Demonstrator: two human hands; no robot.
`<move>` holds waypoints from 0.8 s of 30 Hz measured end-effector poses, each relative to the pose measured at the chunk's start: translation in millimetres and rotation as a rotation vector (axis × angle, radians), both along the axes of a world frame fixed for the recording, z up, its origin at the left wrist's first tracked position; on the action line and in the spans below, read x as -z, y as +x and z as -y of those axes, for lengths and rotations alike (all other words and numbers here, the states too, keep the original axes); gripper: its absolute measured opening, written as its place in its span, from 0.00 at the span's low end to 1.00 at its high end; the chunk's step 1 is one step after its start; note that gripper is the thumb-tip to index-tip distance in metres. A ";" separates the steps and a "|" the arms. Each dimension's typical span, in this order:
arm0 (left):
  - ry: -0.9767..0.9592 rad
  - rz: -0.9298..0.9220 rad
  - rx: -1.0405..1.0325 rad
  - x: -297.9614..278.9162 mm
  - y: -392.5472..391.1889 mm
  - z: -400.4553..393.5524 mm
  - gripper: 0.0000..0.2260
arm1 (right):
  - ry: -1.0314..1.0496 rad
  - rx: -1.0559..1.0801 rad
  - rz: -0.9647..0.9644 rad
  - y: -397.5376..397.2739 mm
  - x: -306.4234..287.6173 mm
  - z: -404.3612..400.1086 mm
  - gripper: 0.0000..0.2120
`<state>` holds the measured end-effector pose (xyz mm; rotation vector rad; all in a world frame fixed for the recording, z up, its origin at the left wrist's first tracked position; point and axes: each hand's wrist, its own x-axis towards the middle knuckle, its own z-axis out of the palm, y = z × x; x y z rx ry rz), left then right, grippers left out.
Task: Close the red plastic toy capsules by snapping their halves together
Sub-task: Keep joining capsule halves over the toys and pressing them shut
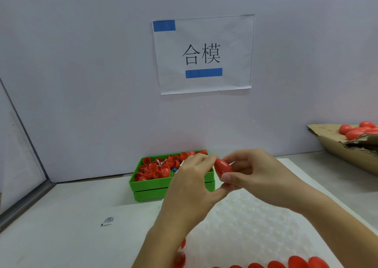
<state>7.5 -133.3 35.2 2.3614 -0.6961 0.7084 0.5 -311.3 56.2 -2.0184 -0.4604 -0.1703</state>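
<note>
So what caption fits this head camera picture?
Both hands, left and right, hold a red capsule before a green tray.

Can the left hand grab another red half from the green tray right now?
Probably not yet: the left hand is busy holding the red plastic egg-shaped capsule with the right hand, though the green plastic tray sits just behind.

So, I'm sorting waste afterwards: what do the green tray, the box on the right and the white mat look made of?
The green rectangular tray looks like moulded plastic, evenly coloured with a slight sheen. The torn brown box looks like cardboard, matte with ragged edges. The white bumpy mat may be bubble wrap or foam; it is too blurred to tell.
</note>
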 end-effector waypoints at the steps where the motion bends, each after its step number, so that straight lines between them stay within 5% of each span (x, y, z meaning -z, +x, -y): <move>1: 0.000 -0.061 0.004 0.9 2.6 -3.9 0.31 | 0.005 0.011 -0.005 1.8 0.8 1.7 0.05; 3: -0.015 -0.171 -0.026 4.2 9.7 -15.0 0.33 | 0.025 0.039 -0.030 5.1 2.3 7.6 0.04; 8: -0.046 -0.394 -0.085 33.2 31.3 -48.5 0.15 | 0.030 0.112 -0.085 15.5 7.8 27.2 0.04; 11: -0.279 -0.460 -0.069 59.6 38.0 -61.2 0.07 | 0.113 0.148 -0.154 22.6 12.6 37.2 0.07; 16: -0.664 -0.486 -0.070 83.6 41.1 -68.9 0.09 | 0.141 0.157 -0.246 31.1 19.0 52.3 0.06; 24: -0.641 -0.453 -0.049 87.5 42.7 -67.2 0.11 | 0.098 0.154 -0.315 36.5 29.6 61.6 0.09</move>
